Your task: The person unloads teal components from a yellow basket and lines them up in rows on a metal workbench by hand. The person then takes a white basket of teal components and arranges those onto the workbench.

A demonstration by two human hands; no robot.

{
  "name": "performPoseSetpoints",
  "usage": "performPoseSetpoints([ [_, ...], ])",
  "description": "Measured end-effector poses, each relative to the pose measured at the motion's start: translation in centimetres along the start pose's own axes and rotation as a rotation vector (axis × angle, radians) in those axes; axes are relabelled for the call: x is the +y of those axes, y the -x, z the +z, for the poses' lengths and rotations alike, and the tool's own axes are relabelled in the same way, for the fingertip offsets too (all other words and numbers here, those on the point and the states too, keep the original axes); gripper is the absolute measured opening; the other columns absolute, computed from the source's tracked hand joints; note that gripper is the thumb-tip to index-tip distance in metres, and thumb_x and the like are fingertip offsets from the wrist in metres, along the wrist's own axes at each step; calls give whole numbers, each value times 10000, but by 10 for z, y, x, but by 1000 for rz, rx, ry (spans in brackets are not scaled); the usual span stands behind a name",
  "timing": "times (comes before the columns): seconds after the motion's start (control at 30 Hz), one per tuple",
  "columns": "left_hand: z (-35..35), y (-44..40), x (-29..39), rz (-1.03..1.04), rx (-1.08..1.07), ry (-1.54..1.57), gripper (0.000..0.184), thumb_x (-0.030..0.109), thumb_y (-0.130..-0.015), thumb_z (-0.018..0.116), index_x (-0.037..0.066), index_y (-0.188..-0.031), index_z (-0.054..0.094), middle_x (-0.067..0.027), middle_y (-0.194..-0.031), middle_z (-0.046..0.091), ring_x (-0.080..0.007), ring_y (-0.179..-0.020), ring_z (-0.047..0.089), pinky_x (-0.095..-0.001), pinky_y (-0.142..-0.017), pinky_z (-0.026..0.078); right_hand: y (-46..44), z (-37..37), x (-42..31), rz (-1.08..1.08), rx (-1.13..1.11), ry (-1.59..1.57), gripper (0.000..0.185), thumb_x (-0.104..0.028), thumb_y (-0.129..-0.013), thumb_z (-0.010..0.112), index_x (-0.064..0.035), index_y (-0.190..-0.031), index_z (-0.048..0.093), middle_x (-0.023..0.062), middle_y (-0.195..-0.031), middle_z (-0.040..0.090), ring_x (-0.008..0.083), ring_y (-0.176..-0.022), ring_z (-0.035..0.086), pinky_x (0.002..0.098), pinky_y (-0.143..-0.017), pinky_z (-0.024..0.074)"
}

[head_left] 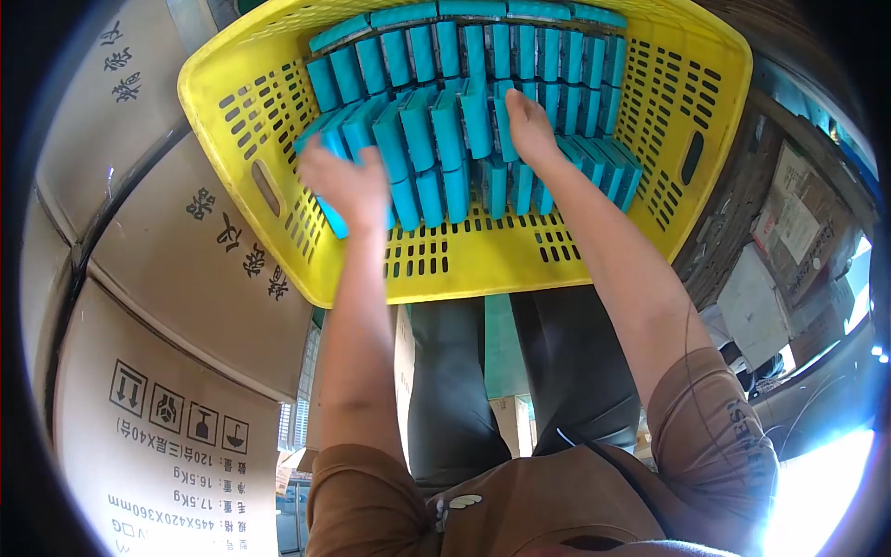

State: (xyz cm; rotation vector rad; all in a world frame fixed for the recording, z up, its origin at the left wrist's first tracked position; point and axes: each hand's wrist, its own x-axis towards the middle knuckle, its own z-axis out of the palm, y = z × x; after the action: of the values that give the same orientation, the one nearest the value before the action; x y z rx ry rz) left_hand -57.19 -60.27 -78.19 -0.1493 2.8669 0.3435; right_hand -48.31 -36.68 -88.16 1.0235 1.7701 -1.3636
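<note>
Thin teal blocks (447, 125) stand in packed rows inside a yellow plastic basket (418, 278). Between my two hands, a front row of these blocks sits on top of other teal blocks, some of them leaning. My left hand (348, 181), slightly blurred, is against the row's left end, with its thumb apart from the fingers. At the right end, my right hand (534, 130) presses its fingers along the outer face of the last block (506, 125). My palms hide parts of the blocks at both ends.
Large cardboard cartons (176, 213) with printed characters stand close along the basket's left side. To the right are a dark wooden surface (742, 195) and papers (789, 204). My legs (575, 371) are just below the basket's near rim.
</note>
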Motion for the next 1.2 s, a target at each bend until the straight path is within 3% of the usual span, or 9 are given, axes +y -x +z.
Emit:
performPoseSetpoints([
  [0.13,3,-11,-32,-97,-27,-212,778,224,-742,735,-115,-1342,373,-296,-1180,506,-448,-1200,415,-489,-1065,314,27,3,-41,56,44,144,1161,-733,-736,615,70,-1477,224,298,-1456,360,383,-1358,377,443,-1087,374],
  [0.27,6,-25,-28,-182,-214,-217,839,267,-660,822,-86,-1291,395,-295,-1165,517,-444,-1175,442,-491,-1040,345,26,1,-43,142,160,239,1269,-669,-612,776,81,-1465,212,297,-1398,434,376,-1260,499,432,-996,477],
  [0.37,7,-25,-33,-86,-279,-94,826,312,-633,853,-86,-1199,402,-314,-1158,514,-437,-1135,503,-468,-974,427,31,-16,-51,220,119,268,1254,-642,-615,792,90,-1458,221,288,-1319,517,378,-1170,574,423,-959,504],
  [0.47,11,-28,-40,-203,-303,176,858,345,-616,875,-84,-1189,401,-302,-1073,585,-433,-1009,602,-442,-895,486,34,-11,-40,155,135,349,1250,-622,-606,806,93,-1455,231,280,-1262,564,365,-1105,618,407,-908,533],
  [0.5,12,-31,-44,-282,-321,114,874,385,-594,888,-43,-1203,430,-253,-1138,614,-366,-1013,639,-399,-881,490,34,-11,-37,167,119,342,1239,-616,-607,807,95,-1451,243,279,-1259,567,361,-1099,622,403,-900,536],
  [0.57,14,-39,-57,-230,-397,120,878,388,-590,887,-34,-1215,438,-226,-1146,627,-352,-1035,635,-402,-897,485,35,-7,-38,187,81,320,1217,-602,-609,807,98,-1443,265,276,-1252,572,353,-1086,630,396,-884,541],
  [0.83,2,-26,-36,-213,-298,116,927,407,-554,883,-51,-1229,441,-224,-1085,640,-363,-988,648,-422,-878,500,53,-22,-36,62,218,300,1133,-571,-611,808,65,-1424,341,234,-1109,650,323,-971,673,398,-854,547],
  [1.03,-86,-12,18,-96,-109,245,868,352,-537,883,25,-1230,475,-178,-1105,634,-339,-1016,634,-402,-914,486,129,-62,-81,-43,364,121,989,-458,-594,838,28,-1348,422,227,-1143,640,351,-1023,649,408,-887,512],
  [1.2,-220,7,84,115,-17,528,908,261,-518,910,31,-1275,462,-157,-1201,593,-288,-1094,600,-390,-967,465,263,-114,-126,-340,606,-123,960,-393,-589,860,5,-1348,428,217,-1140,641,312,-1066,642,394,-921,502],
])
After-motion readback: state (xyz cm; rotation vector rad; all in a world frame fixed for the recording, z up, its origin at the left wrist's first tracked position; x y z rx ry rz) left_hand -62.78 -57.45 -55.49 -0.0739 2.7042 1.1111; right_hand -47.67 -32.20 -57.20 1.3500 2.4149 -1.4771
